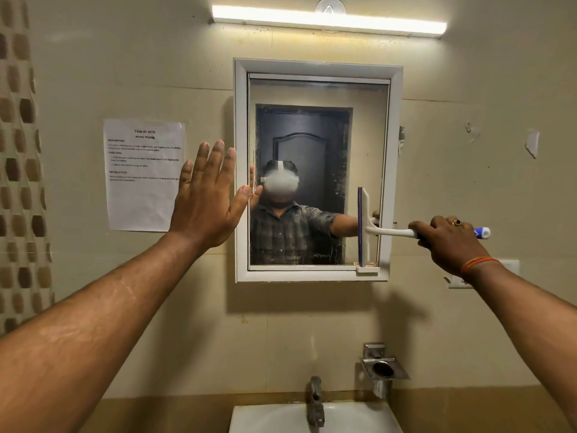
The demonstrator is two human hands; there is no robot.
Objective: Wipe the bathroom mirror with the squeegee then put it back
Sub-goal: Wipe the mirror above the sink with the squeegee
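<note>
Squeegee (363,228) in my right hand (449,242): its blade stands upright against the glass of the bathroom mirror (312,182), near the mirror's right edge, low down, with the blade's foot just above the mirror's bottom right corner. My right fingers are curled round the white handle, which runs level out to the right of the mirror, its blue end cap poking past my fist. My left hand (209,198) is wide and holds nothing, fingers straight and spread, raised at the mirror's left frame (241,170); the thumb tip looks to touch the frame's inner edge, though I cannot be sure.

I judge the wiping step is under way. Smears and water marks show on the glass along the mirror's left side and low in its middle. To do this stroke well, I would keep the blade's whole edge flat on the glass with even pressure, pull it in one steady pass, overlap each pass, and use my left hand to steady the mirror if it is a door.

Left of the mirror, a printed sheet (144,175) is stuck to the wall. Above it runs a lit tube light (327,21). Below the mirror sit a tap (314,401), a white basin (249,417) and a metal soap holder (384,368).
</note>
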